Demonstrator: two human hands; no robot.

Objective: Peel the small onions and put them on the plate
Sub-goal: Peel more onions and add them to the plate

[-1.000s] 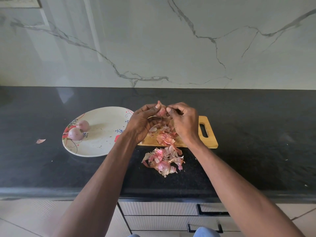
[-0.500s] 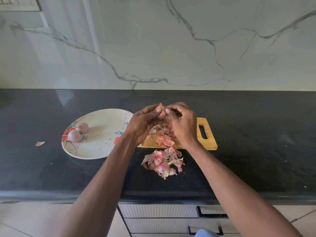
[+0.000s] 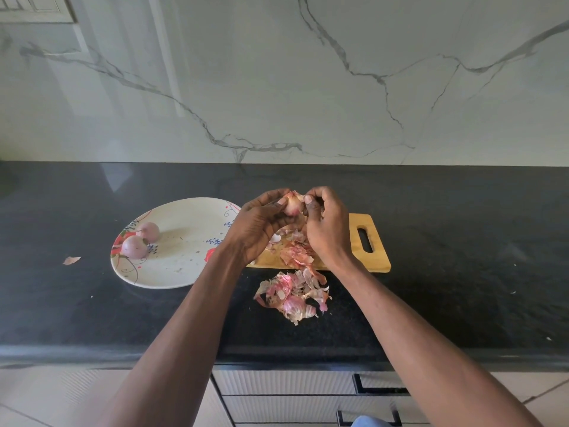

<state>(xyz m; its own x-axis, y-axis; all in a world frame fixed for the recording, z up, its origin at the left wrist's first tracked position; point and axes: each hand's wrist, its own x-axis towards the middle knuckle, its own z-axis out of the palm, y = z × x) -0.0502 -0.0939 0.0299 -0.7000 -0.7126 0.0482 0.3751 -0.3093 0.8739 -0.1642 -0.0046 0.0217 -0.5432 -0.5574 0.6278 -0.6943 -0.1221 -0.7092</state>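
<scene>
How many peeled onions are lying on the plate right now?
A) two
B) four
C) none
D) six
A: two peeled onions lie side by side near the left rim of the plate, while the left hand and right hand hold a third onion, still in its skin, above the cutting board.

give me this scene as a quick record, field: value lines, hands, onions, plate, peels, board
left hand: holds the onion in hand
right hand: fingers pinch its skin
plate: two peeled onions at its left side
peel pile: on the black counter, in front of the board
cutting board: wooden, more peels on it, handle hole to the right
stray peel: on the counter left of the plate
</scene>
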